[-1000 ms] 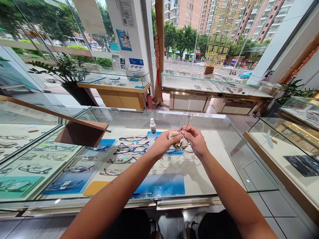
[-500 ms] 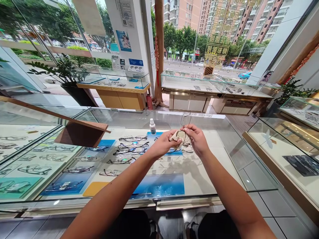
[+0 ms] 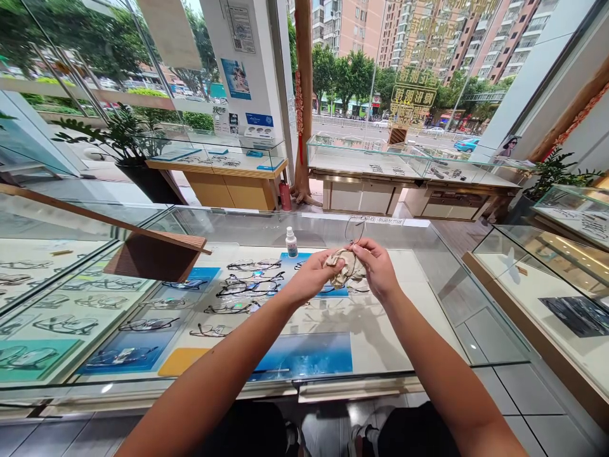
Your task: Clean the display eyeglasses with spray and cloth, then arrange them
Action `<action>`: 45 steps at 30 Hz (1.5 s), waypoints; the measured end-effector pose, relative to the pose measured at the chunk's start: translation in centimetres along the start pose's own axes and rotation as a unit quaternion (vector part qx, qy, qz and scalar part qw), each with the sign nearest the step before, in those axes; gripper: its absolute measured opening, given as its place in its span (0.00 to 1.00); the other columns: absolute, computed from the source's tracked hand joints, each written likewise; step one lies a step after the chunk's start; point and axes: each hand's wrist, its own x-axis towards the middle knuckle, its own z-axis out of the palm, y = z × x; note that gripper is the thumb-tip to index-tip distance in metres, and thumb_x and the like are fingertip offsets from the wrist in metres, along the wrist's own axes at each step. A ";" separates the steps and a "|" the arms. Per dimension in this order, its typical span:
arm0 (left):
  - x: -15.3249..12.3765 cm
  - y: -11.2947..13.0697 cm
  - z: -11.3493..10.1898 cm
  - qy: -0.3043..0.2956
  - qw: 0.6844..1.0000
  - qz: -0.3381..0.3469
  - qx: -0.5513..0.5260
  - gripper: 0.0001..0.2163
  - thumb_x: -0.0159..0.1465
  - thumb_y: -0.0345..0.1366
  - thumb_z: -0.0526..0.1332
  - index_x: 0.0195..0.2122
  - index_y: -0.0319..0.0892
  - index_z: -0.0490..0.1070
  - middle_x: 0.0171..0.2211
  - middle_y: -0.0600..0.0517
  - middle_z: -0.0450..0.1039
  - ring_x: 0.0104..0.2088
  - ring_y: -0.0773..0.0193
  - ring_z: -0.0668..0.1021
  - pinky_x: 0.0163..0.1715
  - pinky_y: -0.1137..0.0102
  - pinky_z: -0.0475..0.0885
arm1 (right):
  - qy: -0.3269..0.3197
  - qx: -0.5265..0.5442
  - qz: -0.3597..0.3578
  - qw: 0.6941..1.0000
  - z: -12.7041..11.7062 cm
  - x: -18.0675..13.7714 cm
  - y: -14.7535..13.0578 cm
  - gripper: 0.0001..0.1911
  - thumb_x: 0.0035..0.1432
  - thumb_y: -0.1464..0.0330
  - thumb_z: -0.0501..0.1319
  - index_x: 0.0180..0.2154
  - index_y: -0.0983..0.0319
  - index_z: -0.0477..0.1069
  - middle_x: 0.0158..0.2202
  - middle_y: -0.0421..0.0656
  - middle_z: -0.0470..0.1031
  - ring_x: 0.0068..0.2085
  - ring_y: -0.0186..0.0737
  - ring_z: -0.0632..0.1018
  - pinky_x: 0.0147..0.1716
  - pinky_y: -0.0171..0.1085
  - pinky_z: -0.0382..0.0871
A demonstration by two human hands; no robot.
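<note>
Above the glass counter, my left hand [image 3: 316, 274] is closed on a crumpled beige cloth [image 3: 343, 265], which it presses around one lens side of a pair of eyeglasses [image 3: 354, 230]. My right hand [image 3: 375, 261] pinches the thin frame of these eyeglasses near the middle. The other rim sticks up above my fingers, and part of the frame is hidden by the cloth and fingers. A small white bottle [image 3: 291, 244] stands upright on the glass, a little to the left beyond my hands.
Beneath the glass top of the display counter [image 3: 394, 374] lie several rows of eyeglasses [image 3: 250, 285]. A brown wooden stand [image 3: 155, 255] rests on the counter at left. More showcases [image 3: 364, 181] line the window, and another [image 3: 547, 279] stands at right.
The cloth has shifted and spread out lower between my hands, and my left fingers have moved slightly on it. My right hand keeps its pinch on the eyeglasses; the bottle stays put.
</note>
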 end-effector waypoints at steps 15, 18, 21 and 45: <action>0.6 -1.2 -0.1 0.084 0.996 0.017 -0.020 0.24 0.64 0.58 0.68 0.41 0.38 0.77 0.33 0.50 0.76 0.35 0.64 0.75 0.39 0.69 0.70 | 0.007 0.048 0.020 0.999 0.1 0.0 -0.6 0.12 0.52 0.58 0.76 0.33 0.58 0.79 0.38 0.42 0.80 0.38 0.39 0.76 0.38 0.36 0.71; 0.7 -0.9 -0.3 0.100 0.993 0.006 -0.057 0.23 0.63 0.57 0.69 0.39 0.38 0.76 0.34 0.50 0.78 0.37 0.62 0.77 0.42 0.68 0.72 | 0.037 0.115 0.022 0.992 -0.7 0.5 -1.4 0.11 0.50 0.61 0.76 0.32 0.58 0.79 0.38 0.42 0.81 0.36 0.36 0.76 0.34 0.34 0.71; 0.5 -0.2 -0.4 0.095 0.990 -0.016 -0.101 0.23 0.61 0.56 0.72 0.38 0.39 0.75 0.33 0.51 0.78 0.36 0.62 0.77 0.40 0.69 0.73 | 0.046 0.155 0.014 0.987 -1.7 0.9 -2.1 0.09 0.52 0.63 0.75 0.32 0.58 0.79 0.40 0.41 0.81 0.37 0.35 0.77 0.34 0.33 0.71; -1.9 -1.5 2.7 -0.321 0.906 -0.063 0.268 0.19 0.73 0.51 0.59 0.56 0.48 0.79 0.52 0.45 0.81 0.51 0.54 0.80 0.51 0.64 0.72 | 0.029 0.100 0.005 0.995 -2.3 1.1 -2.3 0.10 0.56 0.61 0.73 0.34 0.57 0.75 0.39 0.41 0.83 0.37 0.36 0.77 0.37 0.36 0.70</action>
